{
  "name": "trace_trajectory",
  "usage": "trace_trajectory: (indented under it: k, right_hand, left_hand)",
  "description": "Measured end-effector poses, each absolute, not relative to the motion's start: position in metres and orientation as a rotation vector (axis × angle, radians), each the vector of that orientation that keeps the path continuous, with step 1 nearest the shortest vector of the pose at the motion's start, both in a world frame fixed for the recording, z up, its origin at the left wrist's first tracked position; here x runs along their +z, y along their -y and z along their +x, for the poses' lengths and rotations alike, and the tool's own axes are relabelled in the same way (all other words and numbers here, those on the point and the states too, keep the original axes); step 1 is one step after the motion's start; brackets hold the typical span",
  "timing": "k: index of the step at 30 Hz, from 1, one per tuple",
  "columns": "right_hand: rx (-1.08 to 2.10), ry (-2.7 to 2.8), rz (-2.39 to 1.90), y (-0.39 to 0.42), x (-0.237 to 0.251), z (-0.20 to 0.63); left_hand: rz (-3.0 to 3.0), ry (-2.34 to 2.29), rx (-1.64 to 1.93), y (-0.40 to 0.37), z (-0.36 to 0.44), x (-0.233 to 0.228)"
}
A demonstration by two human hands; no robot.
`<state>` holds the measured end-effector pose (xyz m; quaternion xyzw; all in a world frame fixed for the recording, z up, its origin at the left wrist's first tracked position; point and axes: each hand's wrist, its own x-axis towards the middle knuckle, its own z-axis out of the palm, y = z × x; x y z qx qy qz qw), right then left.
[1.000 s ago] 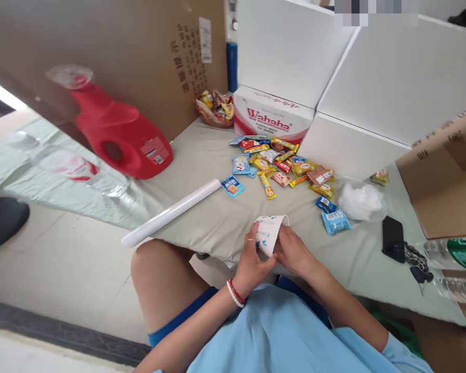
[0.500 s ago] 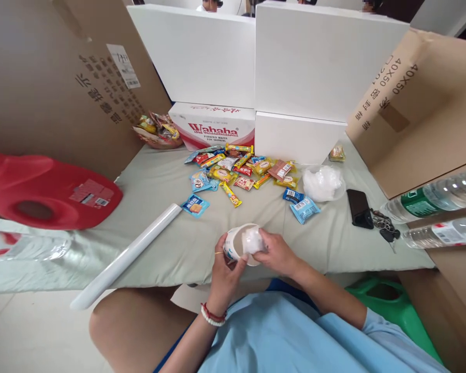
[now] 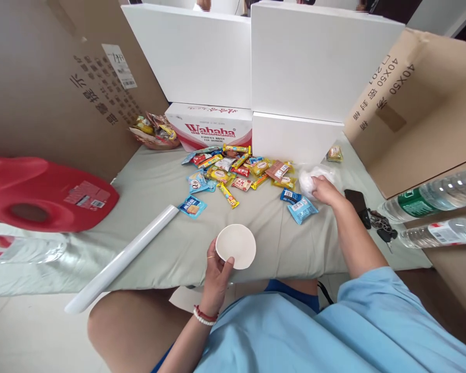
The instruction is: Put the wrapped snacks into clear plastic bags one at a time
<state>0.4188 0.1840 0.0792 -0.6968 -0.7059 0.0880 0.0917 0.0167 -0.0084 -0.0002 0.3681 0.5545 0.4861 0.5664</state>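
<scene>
A white paper bowl [image 3: 236, 243] is tilted in my left hand [image 3: 216, 269], its pale inside facing me and no contents showing in it. My left thumb lies over the near rim while the fingers support the outside. Out to the right, my right hand [image 3: 328, 190] reaches onto a crumpled white plastic wad [image 3: 307, 182], its fingers closed against it; the fingertips are partly hidden. Blue snack packets [image 3: 302, 210] lie just left of that hand.
Wrapped snacks [image 3: 241, 184] are heaped before the Wahaba carton [image 3: 209, 127]. A white roll [image 3: 120, 259] and red jug [image 3: 50, 197] occupy the left. A black phone [image 3: 356, 202], keys [image 3: 380, 221] and water bottles [image 3: 442, 233] lie right. White boxes [image 3: 326, 62] stand behind.
My right hand has left the bowl with the white plastic it held there and swung right to the white wad. My left hand still holds the bowl, now with its inside uncovered.
</scene>
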Motion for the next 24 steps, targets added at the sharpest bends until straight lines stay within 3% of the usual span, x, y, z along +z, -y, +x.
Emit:
trace_trajectory:
  k: [6, 12, 19, 24]
  right_hand:
    - [0.472, 2.218, -2.070, -0.178, 0.083, 0.428]
    - [0.032, 1.934, -1.769, -0.076, 0.102, 0.402]
    - [0.677, 2.433, -0.992, 0.014, 0.105, 0.323]
    - [0.707, 2.296, -1.458, 0.013, 0.144, 0.408]
  left_hand:
    - [0.789, -1.283, 1.106, 0.016, 0.022, 0.011]
    - [0.710, -1.173, 0.991, 0.019, 0.029, 0.036]
    - [0.756, -0.854, 0.713, 0.015, 0.067, 0.045]
    - [0.875, -0.795, 0.664, 0.017, 0.067, 0.047]
